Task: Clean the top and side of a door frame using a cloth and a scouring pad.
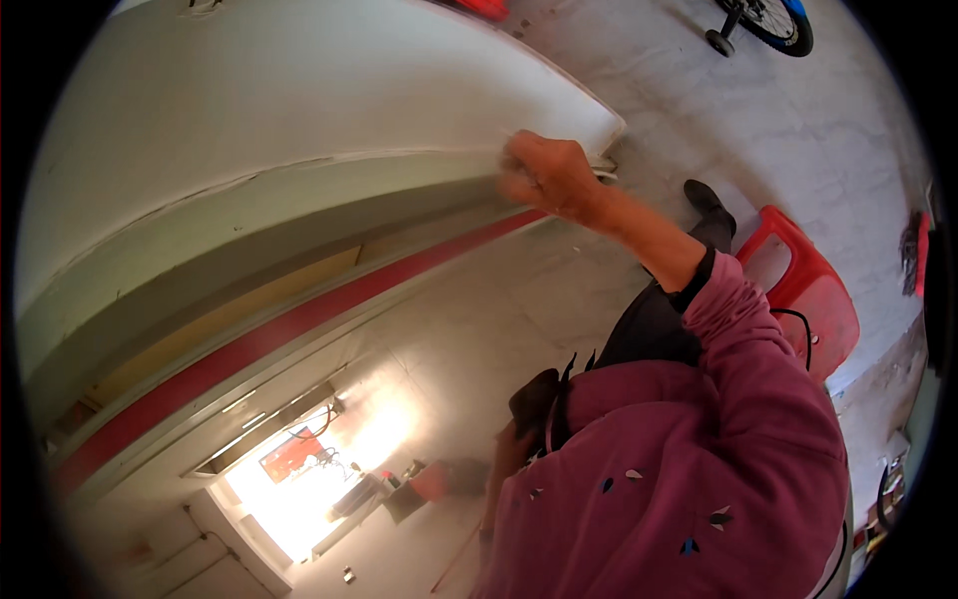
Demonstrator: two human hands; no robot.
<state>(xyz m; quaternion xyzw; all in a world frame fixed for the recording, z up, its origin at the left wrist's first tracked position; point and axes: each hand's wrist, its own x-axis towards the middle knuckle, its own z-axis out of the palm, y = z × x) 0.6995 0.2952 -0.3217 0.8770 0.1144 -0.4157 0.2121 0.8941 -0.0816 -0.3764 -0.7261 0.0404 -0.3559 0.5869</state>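
Observation:
My right hand point(551, 178) is curled closed at the green-edged rim of a large white panel point(299, 90), close to its right corner. Its fingers are partly blurred, and whatever may be pinched in them does not show. The arm behind it wears a pink sleeve with a dark cuff. Lower down, beside my pink top, a strip of skin marks my left hand or wrist point(506, 454). A dark, soft-looking thing point(533, 397) lies against it, and the fingers are hidden.
A red plastic chair point(823, 309) stands at the right, by my dark-shoed foot point(704, 197). A bicycle wheel point(778, 22) shows at the top right. Below the panel runs a red strip point(289, 324). Toward the lower left is a bright opening point(299, 499) with several items near it.

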